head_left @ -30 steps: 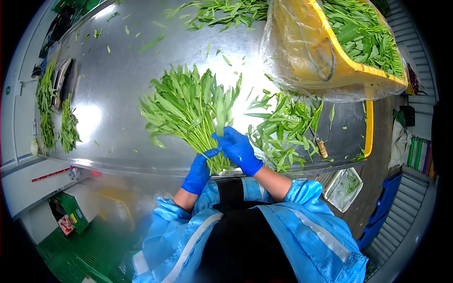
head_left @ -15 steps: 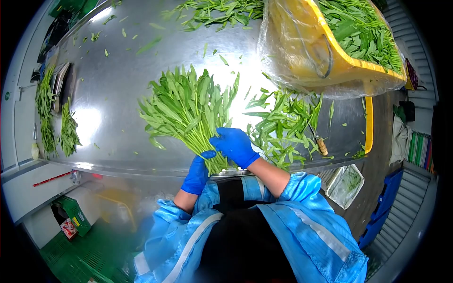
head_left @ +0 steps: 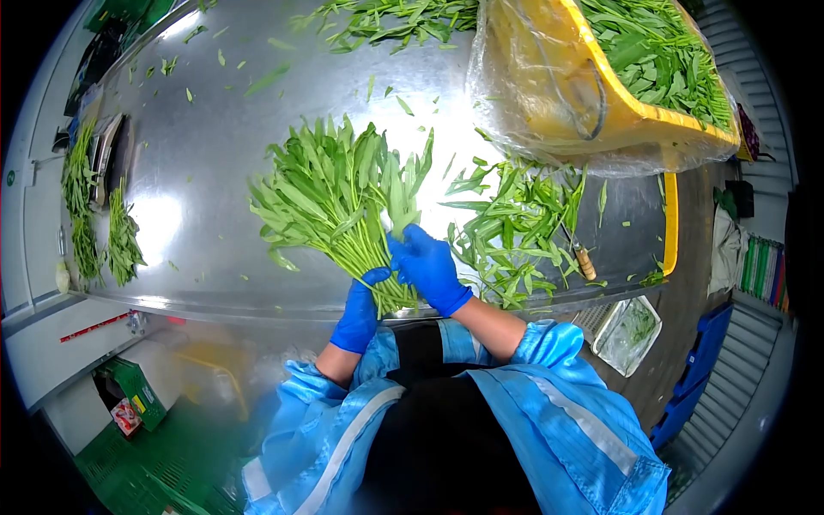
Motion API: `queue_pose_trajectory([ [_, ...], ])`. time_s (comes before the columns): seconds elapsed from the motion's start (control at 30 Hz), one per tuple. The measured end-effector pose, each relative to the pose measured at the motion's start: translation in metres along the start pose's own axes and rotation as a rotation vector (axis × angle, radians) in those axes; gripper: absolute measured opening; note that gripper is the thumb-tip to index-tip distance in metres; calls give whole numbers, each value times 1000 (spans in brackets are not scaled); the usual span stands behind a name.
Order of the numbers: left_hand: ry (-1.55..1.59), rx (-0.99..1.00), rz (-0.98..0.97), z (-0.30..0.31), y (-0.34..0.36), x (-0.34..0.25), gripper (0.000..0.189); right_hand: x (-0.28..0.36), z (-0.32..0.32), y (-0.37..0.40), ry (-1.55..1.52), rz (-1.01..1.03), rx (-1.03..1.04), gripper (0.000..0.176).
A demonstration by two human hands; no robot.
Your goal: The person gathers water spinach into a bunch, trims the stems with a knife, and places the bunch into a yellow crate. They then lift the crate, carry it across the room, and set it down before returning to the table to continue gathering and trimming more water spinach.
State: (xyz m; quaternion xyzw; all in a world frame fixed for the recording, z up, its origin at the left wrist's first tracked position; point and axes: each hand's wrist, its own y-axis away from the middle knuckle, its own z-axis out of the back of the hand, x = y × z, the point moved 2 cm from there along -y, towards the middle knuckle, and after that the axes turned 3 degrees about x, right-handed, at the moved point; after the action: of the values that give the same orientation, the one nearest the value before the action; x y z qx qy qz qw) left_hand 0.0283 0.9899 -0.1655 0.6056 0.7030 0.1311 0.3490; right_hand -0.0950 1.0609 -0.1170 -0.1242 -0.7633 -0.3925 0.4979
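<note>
My left hand [head_left: 359, 316], in a blue glove, is closed around the lower stems of a bunch of water spinach [head_left: 330, 197]. The leaves fan out away from me over the metal table, with the cut stem ends towards my body. My right hand [head_left: 427, 268], gloved too, has its fingers pinched at the bunch's right side, on the base of a broad leaf. Its fingertips are partly hidden among the greens. Right of this hand lies a loose heap of water spinach [head_left: 515, 227], with a wooden-handled knife [head_left: 585, 263] at its edge.
A yellow crate [head_left: 631, 99] lined with clear plastic lies tipped at the upper right, full of greens. More greens [head_left: 403, 21] lie at the far edge. Beside a scale-like device [head_left: 105, 159] on the left are small bunches [head_left: 124, 236]. A white basket [head_left: 628, 335] stands below the table.
My right hand has shifted slightly up along the bunch, its fingers now pinching by a leaf. My left hand keeps its hold, almost unmoved.
</note>
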Motion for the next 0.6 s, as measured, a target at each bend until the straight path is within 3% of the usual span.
queue_pose_trajectory([
  [0.03, -33, -101, 23, 4, 1, 0, 42, -2, 0, 0, 198, 180, -23, 17],
  [0.1, -118, -116, 13, 6, 2, 1, 38, -8, -1, 2, 598, 534, -69, 20],
  [0.2, -179, -149, 23, 9, 2, 1, 33, -6, 1, -2, 799, 410, -60, 23],
  [0.4, -169, -162, -10, -4, 7, -1, 40, 1, 5, -13, 687, 226, 114, 25],
  [0.5, -211, -133, -32, -6, 9, -2, 40, 11, 2, -11, 835, 157, 153, 34],
  [0.6, -233, -89, -46, -14, 15, -4, 40, 2, 5, -18, 676, 65, 207, 36],
])
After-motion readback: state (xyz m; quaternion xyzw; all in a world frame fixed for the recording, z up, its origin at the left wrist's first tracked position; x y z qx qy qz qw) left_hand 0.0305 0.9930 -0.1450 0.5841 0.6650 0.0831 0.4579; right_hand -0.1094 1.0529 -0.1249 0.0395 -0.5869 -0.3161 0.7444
